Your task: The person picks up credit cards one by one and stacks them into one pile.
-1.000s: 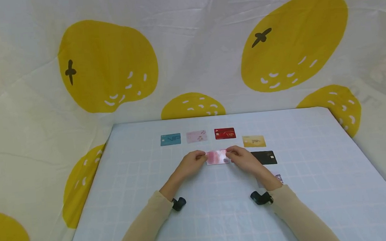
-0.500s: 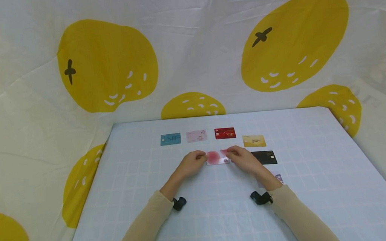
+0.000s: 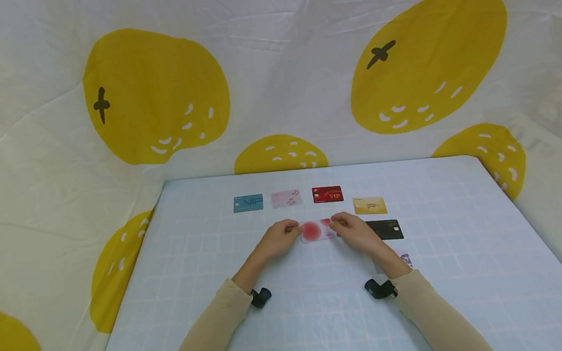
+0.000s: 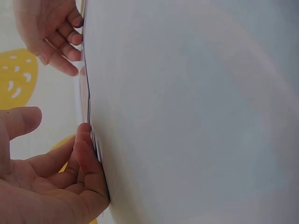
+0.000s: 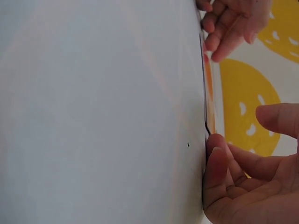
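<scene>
While both hands pinch it by its short ends, the white card with the red disc (image 3: 318, 231) is held face up over the middle of the far part of the table (image 3: 322, 315). Grip: left hand (image 3: 278, 238) at 9 o'clock, right hand (image 3: 355, 231) at 3, thumb and fingers curled in close on the edges; contact with the tabletop cannot be told. Change: glare has cleared and the disc now reads sharply; judged a slight re-tilt, with the card neither released nor relocated. Long axis roughly 9 to 3 o'clock, right end marginally higher, disc toward 9. Outward from it: teal VIP card (image 3: 248, 203) at 10, pale pink card (image 3: 286, 198) at 11, red VIP card (image 3: 327, 194) at 1, gold card (image 3: 370, 205) at 2, black chip card (image 3: 385, 229) at 3, pale purple-print card (image 3: 406, 259) near 4, partly covered.
</scene>
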The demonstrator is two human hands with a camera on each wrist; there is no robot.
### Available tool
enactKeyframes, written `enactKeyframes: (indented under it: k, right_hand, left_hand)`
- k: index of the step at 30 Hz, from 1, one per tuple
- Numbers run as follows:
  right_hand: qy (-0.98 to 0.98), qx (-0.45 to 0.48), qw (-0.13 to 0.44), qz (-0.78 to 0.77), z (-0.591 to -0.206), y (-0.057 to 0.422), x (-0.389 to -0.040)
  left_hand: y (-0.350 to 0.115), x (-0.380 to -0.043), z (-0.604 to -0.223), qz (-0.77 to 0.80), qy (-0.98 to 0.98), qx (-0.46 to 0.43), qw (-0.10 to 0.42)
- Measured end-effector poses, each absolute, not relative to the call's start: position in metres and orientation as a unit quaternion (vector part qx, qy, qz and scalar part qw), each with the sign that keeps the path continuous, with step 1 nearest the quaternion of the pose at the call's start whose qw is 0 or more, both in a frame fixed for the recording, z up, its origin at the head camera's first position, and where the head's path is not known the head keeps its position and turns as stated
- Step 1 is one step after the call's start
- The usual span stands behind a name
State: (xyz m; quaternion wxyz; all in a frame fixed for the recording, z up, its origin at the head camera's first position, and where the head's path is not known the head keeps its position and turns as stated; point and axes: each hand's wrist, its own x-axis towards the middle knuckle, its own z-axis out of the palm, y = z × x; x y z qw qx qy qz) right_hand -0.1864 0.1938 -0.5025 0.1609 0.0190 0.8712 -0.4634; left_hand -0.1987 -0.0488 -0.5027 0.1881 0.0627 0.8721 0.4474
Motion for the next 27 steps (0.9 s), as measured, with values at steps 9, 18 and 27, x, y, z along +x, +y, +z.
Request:
enactKeyframes:
  k: [9,18,27]
  right_hand:
    - [0.872,0.023,0.157,-0.464,-0.5016,0.1933,-0.1849]
    - [0.873,0.018,0.153,-0.463,-0.5041,0.1929,-0.1858]
    - [0.872,0.016,0.155,-0.465,-0.5049,0.1941,-0.1845]
  left_hand:
    - [-0.0489,-0.1995,-0.5044,0.448,0.871,0.065,0.189]
    - [-0.0495,-0.1995,-0.5036,0.453,0.869,0.065,0.187]
    - [-0.0499,-0.1984,-0.5028,0.462,0.865,0.064,0.184]
